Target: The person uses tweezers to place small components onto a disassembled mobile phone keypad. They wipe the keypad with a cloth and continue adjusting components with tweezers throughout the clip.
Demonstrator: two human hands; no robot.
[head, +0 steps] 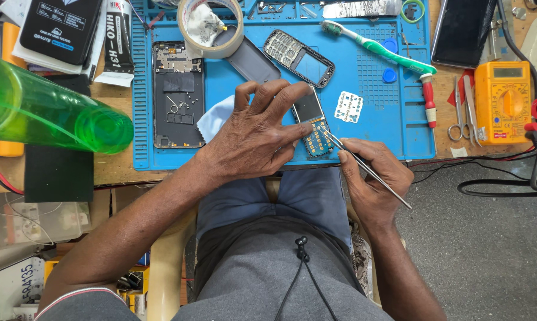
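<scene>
Two hands meet over the stripped phone board [313, 128], which lies on the blue work mat [393, 128] near its front edge. Your left hand [253, 134] spreads flat on the board, fingers pinning its upper end, closed on nothing. Your right hand [372, 178] pinches metal tweezers [363, 165] narrowly, tips touching the board's blue keypad contacts. Behind the board lie a grey keypad frame [298, 57], a roll of tape [212, 27] and a green toothbrush [378, 49]. An orange multimeter [506, 101] sits well apart at right.
</scene>
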